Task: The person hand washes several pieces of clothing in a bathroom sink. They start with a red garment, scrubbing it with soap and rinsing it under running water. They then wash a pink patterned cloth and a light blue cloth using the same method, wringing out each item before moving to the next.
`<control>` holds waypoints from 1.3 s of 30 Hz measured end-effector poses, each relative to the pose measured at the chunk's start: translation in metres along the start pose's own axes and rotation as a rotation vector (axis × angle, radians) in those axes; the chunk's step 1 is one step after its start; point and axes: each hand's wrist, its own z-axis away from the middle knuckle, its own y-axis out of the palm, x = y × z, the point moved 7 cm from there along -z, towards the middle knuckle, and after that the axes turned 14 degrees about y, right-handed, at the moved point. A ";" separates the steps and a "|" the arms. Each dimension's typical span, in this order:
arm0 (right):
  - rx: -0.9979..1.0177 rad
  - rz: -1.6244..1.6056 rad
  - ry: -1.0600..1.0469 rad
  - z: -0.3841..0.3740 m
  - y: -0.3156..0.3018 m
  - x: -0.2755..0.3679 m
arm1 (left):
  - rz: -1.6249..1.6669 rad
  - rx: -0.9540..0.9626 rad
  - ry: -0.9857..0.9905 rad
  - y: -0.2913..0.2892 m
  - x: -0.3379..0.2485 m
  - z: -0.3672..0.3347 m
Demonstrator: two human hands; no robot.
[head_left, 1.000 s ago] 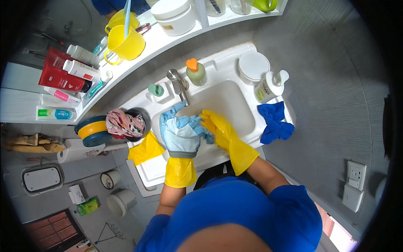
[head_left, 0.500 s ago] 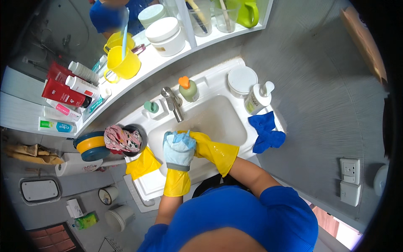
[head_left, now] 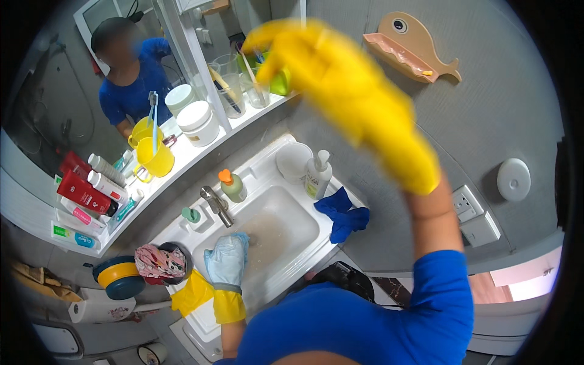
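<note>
My left hand [head_left: 225, 260] is low over the left side of the white sink basin [head_left: 292, 210]. It wears a light blue cleaning mitt over a yellow rubber glove, so its fingers are hidden. High up to the right, my right hand [head_left: 347, 91], in a yellow rubber glove, reaches toward the mirror shelf. Its thumb and fingers are curved and apart, somewhat blurred. Their tips are nearest to a clear cup [head_left: 258, 96] holding a thin-handled brush. Behind the glove a green cup [head_left: 280, 83] is partly covered.
A faucet [head_left: 216, 205], a soap bottle with an orange top [head_left: 233, 186], a round white tub [head_left: 294, 162] and a white pump bottle [head_left: 318, 176] line the sink. A blue cloth [head_left: 342, 214] lies on its right corner, a yellow glove [head_left: 193, 293] on its left. The shelf [head_left: 182, 155] holds tubes and jars.
My right hand has left the mitt and risen from the sink to the shelf. My left hand stays in the mitt over the basin. The view has turned toward the right wall.
</note>
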 end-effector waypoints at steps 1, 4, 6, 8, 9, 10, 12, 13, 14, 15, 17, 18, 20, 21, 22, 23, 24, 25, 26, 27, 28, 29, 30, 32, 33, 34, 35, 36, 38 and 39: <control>-0.104 0.116 0.051 -0.006 -0.041 0.022 | -0.019 0.025 -0.008 0.004 0.002 -0.001; -0.307 0.283 0.040 0.029 -0.067 0.082 | -0.121 0.097 0.003 0.010 -0.001 0.001; -0.269 0.657 -0.078 0.020 -0.088 0.056 | -0.248 0.194 0.004 0.022 0.009 0.006; -0.208 0.994 -0.205 0.007 -0.110 0.012 | -0.470 0.322 0.067 0.036 0.013 0.012; -0.221 1.004 -0.204 0.002 -0.113 -0.001 | -0.621 0.397 0.138 0.045 0.008 0.018; -0.232 1.015 -0.203 -0.003 -0.116 -0.012 | -0.781 0.469 0.227 0.055 0.001 0.027; -0.323 0.774 -0.027 -0.014 -0.130 -0.031 | -1.143 0.650 0.440 0.084 -0.002 0.040; -0.368 0.841 -0.066 -0.017 -0.149 -0.040 | -1.328 0.741 0.568 0.102 -0.005 0.047; -0.437 0.816 -0.085 -0.008 -0.153 -0.014 | -1.441 0.835 0.682 0.116 0.000 0.051; -0.445 0.648 -0.115 0.009 -0.131 0.004 | -1.574 0.905 0.792 0.128 -0.004 0.057; -0.237 0.227 -0.122 0.049 -0.052 0.013 | -1.834 0.990 0.987 0.148 -0.017 0.071; 0.016 -0.001 -0.047 0.064 0.014 -0.004 | -1.966 0.976 1.044 0.150 -0.031 0.078; 0.476 -0.178 0.381 0.103 0.133 -0.071 | -2.031 1.012 1.109 0.156 -0.027 0.082; 0.605 -0.171 0.656 0.129 0.176 -0.118 | -1.994 1.039 1.119 0.160 -0.017 0.079; 0.668 -0.334 0.862 0.141 0.210 -0.155 | -1.875 0.993 1.063 0.152 -0.014 0.070; 0.620 -0.438 1.001 0.154 0.231 -0.176 | -1.882 0.972 1.063 0.150 -0.014 0.069; 0.545 -0.744 0.966 0.169 0.249 -0.203 | -1.878 0.962 1.067 0.152 -0.011 0.068; 0.483 -1.050 0.919 0.184 0.263 -0.231 | -1.973 0.996 1.129 0.165 -0.006 0.073; 0.538 -1.082 0.965 0.183 0.280 -0.231 | -1.940 0.947 1.116 0.157 -0.011 0.070; 0.588 -1.107 1.013 0.184 0.296 -0.231 | -1.896 0.904 1.105 0.150 -0.015 0.068; 0.650 -1.133 1.056 0.183 0.314 -0.227 | -1.679 0.798 1.037 0.114 -0.020 0.052; 0.698 -1.143 1.121 0.189 0.326 -0.230 | -1.645 0.731 0.954 0.086 -0.018 0.040; 0.749 -1.153 1.194 0.202 0.338 -0.230 | -1.610 0.655 0.878 0.058 -0.018 0.029; 0.722 -0.998 1.266 0.212 0.346 -0.260 | -1.904 0.606 0.712 0.028 -0.015 0.008; 0.701 -0.953 1.266 0.212 0.347 -0.269 | -2.047 0.574 0.610 0.009 -0.018 0.000; 0.675 -0.901 1.252 0.205 0.344 -0.272 | -2.179 0.547 0.517 -0.009 -0.023 -0.009; 0.652 -0.851 1.235 0.201 0.342 -0.273 | -2.286 0.647 0.489 -0.039 -0.022 -0.014; 0.589 -0.976 1.182 0.189 0.339 -0.247 | -2.389 0.740 0.466 -0.071 -0.025 -0.017; 0.610 -0.917 1.183 0.184 0.343 -0.243 | -2.488 0.831 0.321 -0.133 -0.035 -0.018; 0.625 -0.885 1.184 0.183 0.347 -0.241 | -2.472 0.783 0.190 -0.168 -0.044 -0.015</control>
